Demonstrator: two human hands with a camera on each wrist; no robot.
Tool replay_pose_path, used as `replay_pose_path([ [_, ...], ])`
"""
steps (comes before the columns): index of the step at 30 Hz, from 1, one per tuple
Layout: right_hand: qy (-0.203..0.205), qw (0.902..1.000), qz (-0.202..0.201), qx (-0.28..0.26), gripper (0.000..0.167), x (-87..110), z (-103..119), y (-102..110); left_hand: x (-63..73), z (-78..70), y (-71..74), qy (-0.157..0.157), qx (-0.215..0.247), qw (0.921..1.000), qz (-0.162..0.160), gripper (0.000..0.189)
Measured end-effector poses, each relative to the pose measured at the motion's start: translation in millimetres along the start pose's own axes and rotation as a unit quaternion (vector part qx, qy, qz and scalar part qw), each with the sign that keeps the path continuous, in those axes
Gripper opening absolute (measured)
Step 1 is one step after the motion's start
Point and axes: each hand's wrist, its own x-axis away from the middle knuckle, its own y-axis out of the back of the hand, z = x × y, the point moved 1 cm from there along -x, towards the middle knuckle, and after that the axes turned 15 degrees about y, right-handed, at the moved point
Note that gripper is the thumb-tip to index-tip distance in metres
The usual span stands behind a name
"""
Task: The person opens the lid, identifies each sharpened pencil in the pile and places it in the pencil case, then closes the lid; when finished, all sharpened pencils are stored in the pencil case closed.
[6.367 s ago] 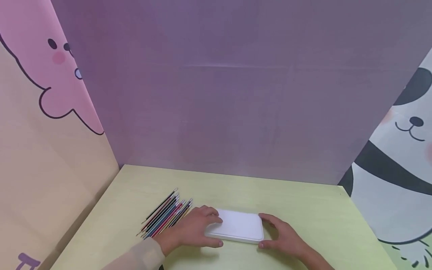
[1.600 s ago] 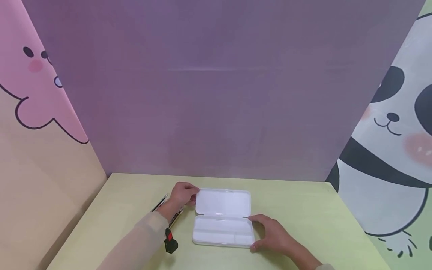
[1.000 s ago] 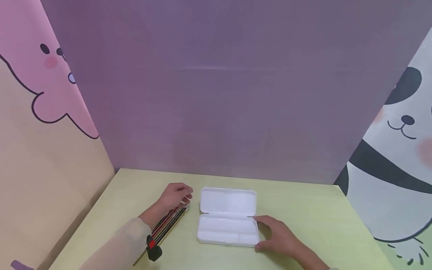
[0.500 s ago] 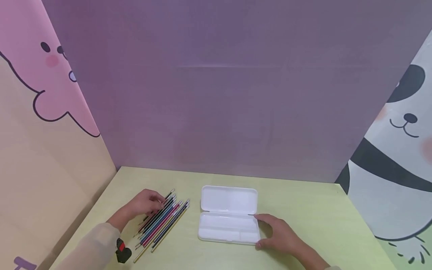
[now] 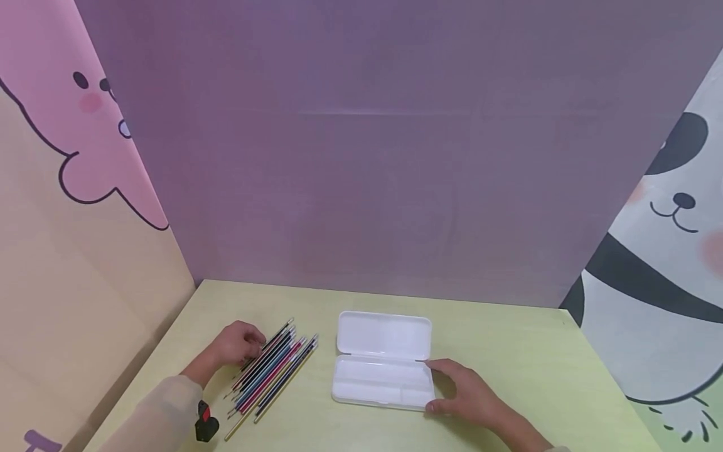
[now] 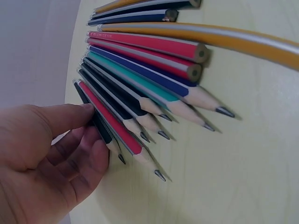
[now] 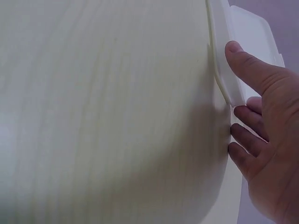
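An opened white pencil case [image 5: 367, 380] lies on the table, its lid [image 5: 384, 334] folded back on the far side. My right hand [image 5: 471, 397] holds its right end between thumb and fingers; in the right wrist view the thumb rests on the rim. Left of the case several pencils [image 5: 277, 370] lie side by side, in black, blue, teal, red and yellow. My left hand [image 5: 240, 343] is at their left edge. In the left wrist view its thumb and fingers pinch the outermost dark pencil [image 6: 100, 127], beside a red pencil [image 6: 112, 116].
A pale wood-grain table [image 5: 508, 351] carries everything, backed by a purple-grey wall panel [image 5: 361, 188]. Cartoon-printed side walls [image 5: 113, 263] stand at left and right. A black and red device [image 5: 206, 424] is on the left wrist.
The pencil case was closed earlier and now stands opened. My left hand let go of its lid, moved left over the pencils and reached their left edge. The right hand stays at the case.
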Motion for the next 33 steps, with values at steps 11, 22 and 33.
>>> replay_pose_path([
  [11,-0.036,0.9993,-0.009,-0.005,0.083,0.7,4,-1,1.4,-3.1,-0.6,-0.024,-0.032,0.9988,-0.028,0.010],
  [22,-0.018,0.9997,-0.013,0.006,0.083,1.8,4,0,3.2,-10.6,-4.1,-0.026,-0.105,0.9918,-0.069,0.009],
  [33,-0.003,0.9996,-0.001,0.027,0.081,1.8,3,3,3.7,-8.3,4.7,-0.060,-0.114,0.9908,-0.043,0.016],
])
